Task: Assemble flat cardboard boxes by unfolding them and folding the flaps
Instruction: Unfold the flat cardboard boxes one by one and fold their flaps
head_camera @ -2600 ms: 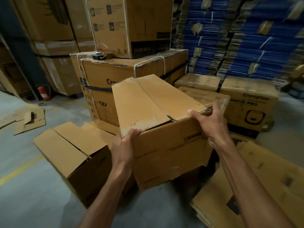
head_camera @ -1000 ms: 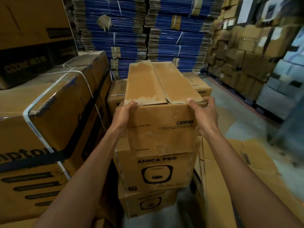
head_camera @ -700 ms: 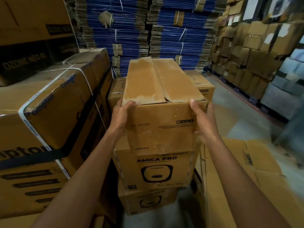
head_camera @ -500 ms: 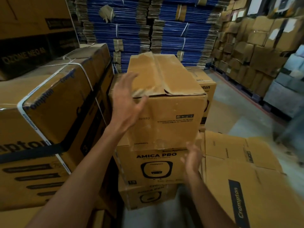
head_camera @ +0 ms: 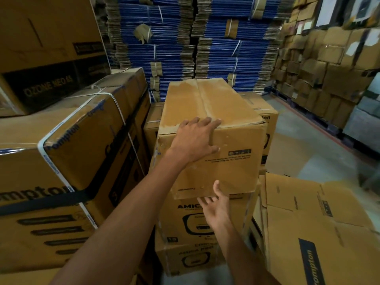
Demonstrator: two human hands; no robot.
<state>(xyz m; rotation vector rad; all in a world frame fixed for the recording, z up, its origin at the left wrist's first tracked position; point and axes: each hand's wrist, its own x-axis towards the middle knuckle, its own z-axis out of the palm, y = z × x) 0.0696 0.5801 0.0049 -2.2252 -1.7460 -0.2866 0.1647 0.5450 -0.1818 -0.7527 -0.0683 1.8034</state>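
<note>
The box (head_camera: 236, 167), folded up with its top flaps (head_camera: 205, 99) closed along a centre seam, sits on a stack (head_camera: 181, 221) of printed cartons in the middle of view, probably put there because the stack gives a level perch clear of the floor (head_camera: 298, 145). The left hand (head_camera: 195, 138) lies flat over the box's near top edge, at about ten o'clock of its front face. Its fingers are straight and spread across the flap ends and its palm is on the front wall. It holds nothing, and I judge it is pressing to hold the flaps down and steady the box on its perch. The right hand (head_camera: 217, 208) is at six o'clock under the box's lower front edge, palm up, fingers loose and apart, gripping nothing; whether the thumb touches the edge I cannot tell. That low, upturned pose suits nudging or squaring the base, since the box appears to overhang the stack a little toward the viewer. Flats (head_camera: 308, 223) lean at four o'clock, close by, likely the supply for more boxes. A strapped carton (head_camera: 72, 151) fills nine o'clock and blue bundles (head_camera: 174, 48) rise at twelve. The box looks finished; an uneven seat could let it slide forward
</note>
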